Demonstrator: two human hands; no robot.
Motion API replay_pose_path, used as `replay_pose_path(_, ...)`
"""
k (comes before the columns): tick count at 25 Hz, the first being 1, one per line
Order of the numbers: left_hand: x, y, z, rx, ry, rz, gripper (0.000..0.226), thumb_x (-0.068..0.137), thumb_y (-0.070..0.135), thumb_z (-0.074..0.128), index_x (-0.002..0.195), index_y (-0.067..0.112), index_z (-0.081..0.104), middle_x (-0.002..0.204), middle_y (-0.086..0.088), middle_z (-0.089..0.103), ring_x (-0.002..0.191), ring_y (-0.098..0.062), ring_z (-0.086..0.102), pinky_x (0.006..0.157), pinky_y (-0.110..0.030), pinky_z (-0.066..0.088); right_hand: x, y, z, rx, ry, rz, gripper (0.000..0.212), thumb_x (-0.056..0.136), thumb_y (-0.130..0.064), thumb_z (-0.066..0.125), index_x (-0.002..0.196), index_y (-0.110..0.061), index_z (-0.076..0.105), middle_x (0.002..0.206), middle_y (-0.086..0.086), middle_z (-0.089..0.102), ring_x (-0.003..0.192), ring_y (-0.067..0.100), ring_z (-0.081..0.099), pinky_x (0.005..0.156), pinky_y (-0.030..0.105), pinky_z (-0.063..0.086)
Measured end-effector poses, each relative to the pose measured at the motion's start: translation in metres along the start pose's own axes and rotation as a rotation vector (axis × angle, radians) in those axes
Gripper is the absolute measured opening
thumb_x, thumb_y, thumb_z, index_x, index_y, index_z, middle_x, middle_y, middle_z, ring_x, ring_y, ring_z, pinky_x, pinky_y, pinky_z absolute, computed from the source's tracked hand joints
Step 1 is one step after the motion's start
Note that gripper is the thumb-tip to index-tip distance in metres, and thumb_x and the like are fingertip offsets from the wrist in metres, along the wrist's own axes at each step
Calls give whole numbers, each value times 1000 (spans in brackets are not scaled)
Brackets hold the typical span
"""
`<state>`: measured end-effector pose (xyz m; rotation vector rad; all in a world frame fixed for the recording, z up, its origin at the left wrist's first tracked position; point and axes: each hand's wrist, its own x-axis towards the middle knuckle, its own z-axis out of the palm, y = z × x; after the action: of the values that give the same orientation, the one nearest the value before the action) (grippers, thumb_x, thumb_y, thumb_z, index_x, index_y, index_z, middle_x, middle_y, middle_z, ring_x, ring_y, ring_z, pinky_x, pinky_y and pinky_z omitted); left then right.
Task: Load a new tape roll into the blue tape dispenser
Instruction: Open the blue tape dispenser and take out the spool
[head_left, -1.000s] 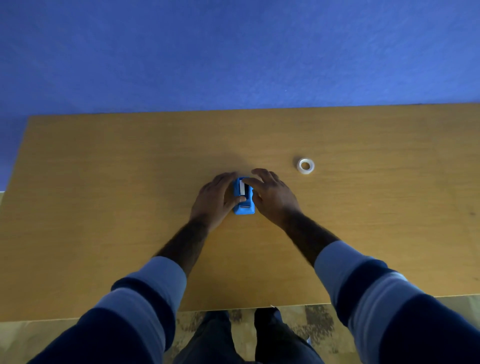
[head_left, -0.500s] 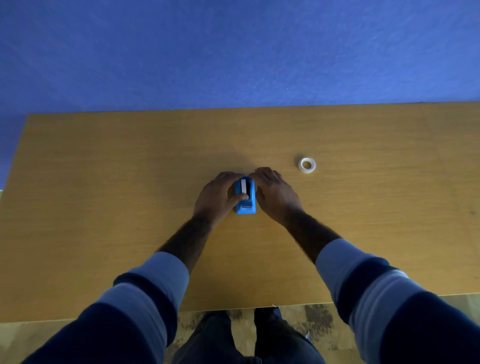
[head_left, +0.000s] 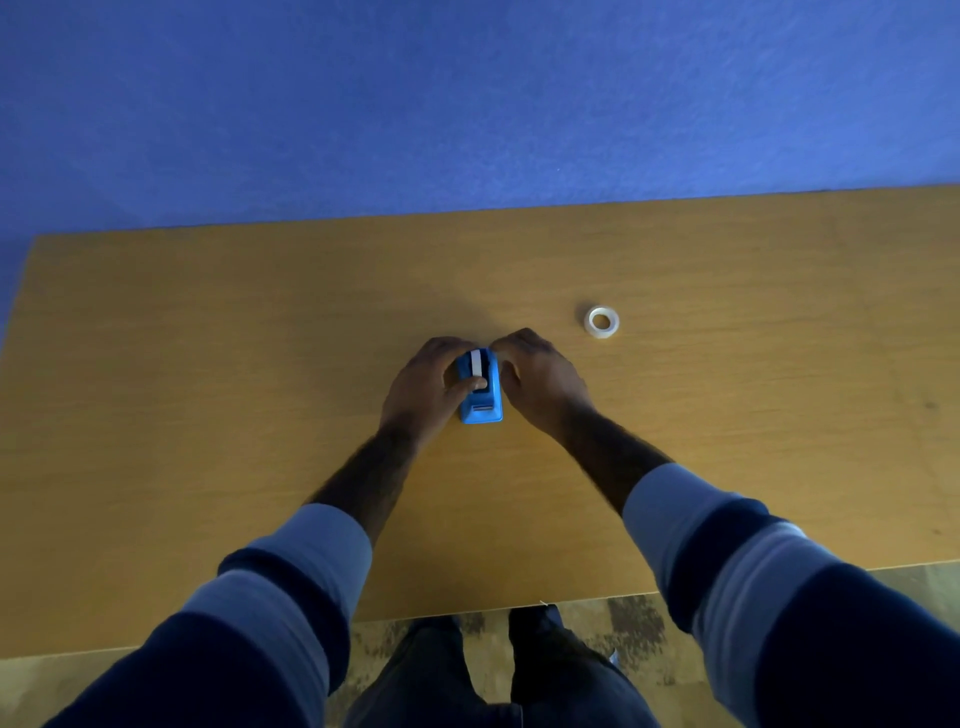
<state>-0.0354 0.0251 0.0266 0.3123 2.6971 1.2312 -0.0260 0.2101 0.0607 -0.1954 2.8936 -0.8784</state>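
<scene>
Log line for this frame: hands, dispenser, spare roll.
left hand: thumb on white tape in blue plastic tape dispenser | right hand: touching dispenser's side | small white tape ring: loose on wooden table

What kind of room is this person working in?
Probably an office or study corner, though little shows: a plain wooden desk against a blue wall, with only a tape dispenser and a spare tape roll on it.

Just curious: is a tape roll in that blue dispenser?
Yes: a white roll sits in the blue dispenser; another ring lies apart.
</scene>
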Motion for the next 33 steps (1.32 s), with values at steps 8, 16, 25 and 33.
replay_pose_path(8, 4, 11, -6, -151, 106, -32, 43, 85, 31, 73, 128, 31, 65, 126, 16, 68, 115, 0, 62, 96, -24, 50, 14, -13, -5, 300, 85, 193, 20, 95, -11, 58, 108, -10, 73, 103, 4, 72, 89, 16, 66, 77, 36, 58)
replay_pose_path(16, 19, 24, -22, -446, 84, -39, 45, 85, 24, 75, 129, 26, 66, 114, 13, 76, 108, -6, 72, 94, -28, 59, 26, -36, -32, 946, -8, 395, 18, 90, -1, 66, 107, 3, 72, 94, 23, 74, 74, 20, 70, 69, 29, 59)
replay_pose_path(25, 32, 35, -44, -369, 12, 1, 50, 85, 24, 78, 133, 28, 66, 110, 28, 73, 105, 4, 70, 83, -10, 53, 38, -43, -45, 1131, -15, 506, 20, 89, -6, 72, 104, 7, 70, 85, 21, 69, 71, 22, 65, 66, 32, 54)
replay_pose_path(33, 66, 26, -52, -193, -44, 34, 51, 85, 25, 76, 134, 28, 63, 119, 15, 70, 109, 2, 67, 90, -13, 52, 51, -34, -49, 1219, 45, 555, 10, 90, 5, 66, 97, 5, 72, 83, 18, 69, 69, 20, 59, 67, 30, 53)
